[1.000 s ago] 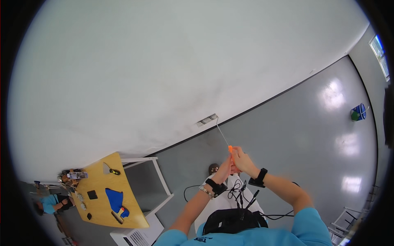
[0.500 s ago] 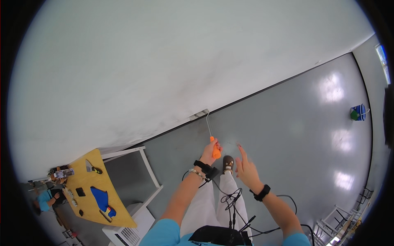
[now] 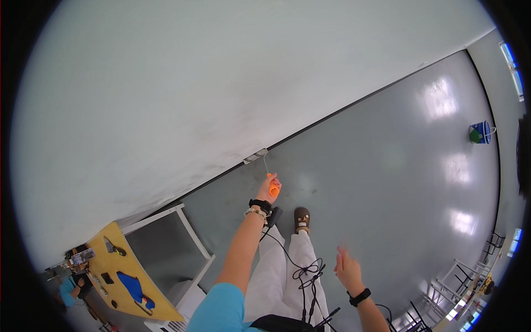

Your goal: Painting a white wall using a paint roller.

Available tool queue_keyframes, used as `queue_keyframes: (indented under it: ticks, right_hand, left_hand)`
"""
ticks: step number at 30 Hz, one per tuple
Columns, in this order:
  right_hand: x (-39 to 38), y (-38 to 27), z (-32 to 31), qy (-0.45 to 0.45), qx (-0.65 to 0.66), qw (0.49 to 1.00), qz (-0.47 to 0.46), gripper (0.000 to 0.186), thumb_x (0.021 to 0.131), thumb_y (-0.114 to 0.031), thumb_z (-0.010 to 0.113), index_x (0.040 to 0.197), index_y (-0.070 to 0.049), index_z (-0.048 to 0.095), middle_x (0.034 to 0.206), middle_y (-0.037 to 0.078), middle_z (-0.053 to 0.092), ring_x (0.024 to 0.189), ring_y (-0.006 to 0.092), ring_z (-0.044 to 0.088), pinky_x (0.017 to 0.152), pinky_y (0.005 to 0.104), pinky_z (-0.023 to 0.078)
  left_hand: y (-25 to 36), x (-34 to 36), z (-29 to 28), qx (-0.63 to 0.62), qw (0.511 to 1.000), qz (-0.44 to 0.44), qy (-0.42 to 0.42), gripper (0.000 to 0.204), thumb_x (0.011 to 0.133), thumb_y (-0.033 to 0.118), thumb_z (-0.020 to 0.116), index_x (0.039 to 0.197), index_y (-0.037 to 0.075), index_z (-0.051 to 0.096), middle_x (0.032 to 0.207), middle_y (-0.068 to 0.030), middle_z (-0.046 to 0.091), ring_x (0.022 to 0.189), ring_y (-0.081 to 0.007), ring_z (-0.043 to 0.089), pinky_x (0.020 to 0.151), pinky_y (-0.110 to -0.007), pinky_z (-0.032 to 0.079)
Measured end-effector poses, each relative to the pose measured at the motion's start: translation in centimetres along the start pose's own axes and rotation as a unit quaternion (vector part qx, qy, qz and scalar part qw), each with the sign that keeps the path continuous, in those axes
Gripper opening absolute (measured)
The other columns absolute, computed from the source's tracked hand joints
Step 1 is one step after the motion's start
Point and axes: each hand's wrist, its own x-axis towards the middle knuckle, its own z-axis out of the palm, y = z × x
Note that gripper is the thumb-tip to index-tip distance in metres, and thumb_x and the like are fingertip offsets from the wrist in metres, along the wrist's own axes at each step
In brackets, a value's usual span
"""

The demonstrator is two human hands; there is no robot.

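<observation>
Head view: the paint roller has its pale sleeve at the foot of the white wall, along the floor's dark edge strip; whether it presses on the wall I cannot tell. A thin metal rod runs from the sleeve's right end to an orange handle. The left hand is closed around that handle, fingers wrapped over it. Well apart from it, the right hand hangs over the grey floor, loosely half open, blurred at the fingertips and holding nothing. Black straps circle both wrists, with a beaded bracelet beside the left one. Between the arms, black cables hang tangled before white trousers, and a brown shoe stands on the floor.

To the left is a table with a yellow top: a scraper lies near its upper corner, a blue cloth nearer its right edge, a dark flat rectangle towards its left edge. Past that left edge is a person in blue. A blue-and-green bucket stands near the floor's right edge
</observation>
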Motion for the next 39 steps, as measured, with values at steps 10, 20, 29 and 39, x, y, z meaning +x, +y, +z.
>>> queue_keyframes:
  ticks: [10,20,29,39]
  right_hand:
    - [-1.2,3.2,4.3,-0.003,0.016,0.999,0.046,0.027,0.097,-0.026,0.047,0.091,-0.006,0.065,0.057,0.006,0.064,0.053,0.0213,0.065,0.054,0.0327,0.05]
    - [-6.2,3.3,6.0,0.042,-0.022,0.996,0.077,0.041,0.093,-0.03,0.054,0.062,-0.005,0.061,0.049,0.007,0.058,0.047,0.0262,0.06,0.051,0.0364,0.047]
    - [-9.4,0.0,-0.4,0.02,0.006,0.999,0.026,0.047,0.094,-0.037,0.048,0.062,-0.008,0.064,0.054,0.01,0.06,0.054,0.0328,0.06,0.056,0.0416,0.047]
    - [-7.6,1.7,-10.7,0.159,-0.015,0.975,-0.157,0.038,0.093,-0.033,0.047,0.072,-0.009,0.067,0.068,0.01,0.066,0.066,0.0353,0.063,0.063,0.0436,0.049]
  left_hand:
    - [0.9,4.8,-1.1,0.017,1.0,0.009,-0.004,0.018,0.087,0.0,0.059,0.08,0.01,0.046,0.067,0.0001,0.047,0.056,-0.0097,0.05,0.053,-0.023,0.042]
    - [1.3,1.1,2.2,0.032,0.998,0.05,-0.015,0.016,0.086,0.001,0.059,0.075,0.007,0.048,0.066,-0.0014,0.05,0.059,-0.0121,0.051,0.057,-0.026,0.044]
    - [2.0,-18.3,7.8,0.044,0.994,0.036,-0.088,0.018,0.085,0.004,0.06,0.073,0.007,0.047,0.065,-0.004,0.051,0.06,-0.0166,0.052,0.061,-0.03,0.046]
    - [-4.4,-41.6,10.4,0.015,0.982,0.057,-0.177,0.011,0.088,0.0,0.057,0.084,0.002,0.047,0.077,-0.0045,0.05,0.064,-0.0124,0.049,0.057,-0.022,0.044]
